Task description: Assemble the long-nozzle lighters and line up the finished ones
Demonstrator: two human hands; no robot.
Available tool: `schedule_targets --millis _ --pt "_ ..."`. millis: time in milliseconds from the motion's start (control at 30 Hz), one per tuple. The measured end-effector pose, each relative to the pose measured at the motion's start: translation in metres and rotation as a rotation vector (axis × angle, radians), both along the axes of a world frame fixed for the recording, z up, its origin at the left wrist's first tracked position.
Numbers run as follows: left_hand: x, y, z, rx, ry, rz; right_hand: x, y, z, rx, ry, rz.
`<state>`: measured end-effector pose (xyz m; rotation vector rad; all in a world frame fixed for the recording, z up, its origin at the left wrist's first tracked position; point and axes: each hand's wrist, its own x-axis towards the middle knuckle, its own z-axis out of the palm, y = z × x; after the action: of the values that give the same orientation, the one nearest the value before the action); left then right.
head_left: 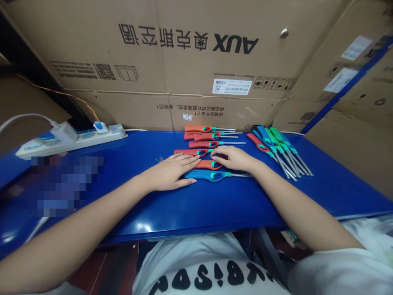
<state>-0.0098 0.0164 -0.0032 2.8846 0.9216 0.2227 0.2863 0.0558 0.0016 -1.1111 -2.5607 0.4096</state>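
"Blue and orange plastic: how would the blue lighter (203,175) and orange lighter (205,164), mid-frame on the table (184,211), have handled?"

"Light and stiff, I judged, perhaps slippery; best held by the handle, not the slim metal tube (241,175)."

"And the grip?"

"The left hand (170,172) lay flat across the handles, fingers extended, clasping nothing. The right hand (236,157) curled by the orange one's trigger; whether it pinched anything, I couldn't tell."

"Containers?"

"Cardboard (184,65) stood across the upper frame; no contents showed."
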Motion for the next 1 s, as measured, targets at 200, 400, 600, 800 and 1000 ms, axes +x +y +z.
schedule_targets --millis 200,400,600,800,1000 --pt "0.0 0.001 0.003 0.059 0.011 0.008 -0.002 0.001 -0.003 0.042 -0.027 -0.05" --pt "-0.002 0.001 0.011 0.118 -0.024 -0.007 0.005 0.003 0.003 -0.003 -0.08 -0.074" --pt "-0.001 -0.003 0.016 0.136 -0.073 -0.054 0.031 0.009 0.012 -0.059 0.012 -0.086" --pt "0.003 -0.006 0.017 0.163 -0.079 -0.062 0.015 -0.001 0.014 -0.048 0.032 0.01" --pt "-0.003 -0.008 0.029 0.121 0.026 0.034 -0.017 -0.019 0.013 0.038 -0.132 -0.146"
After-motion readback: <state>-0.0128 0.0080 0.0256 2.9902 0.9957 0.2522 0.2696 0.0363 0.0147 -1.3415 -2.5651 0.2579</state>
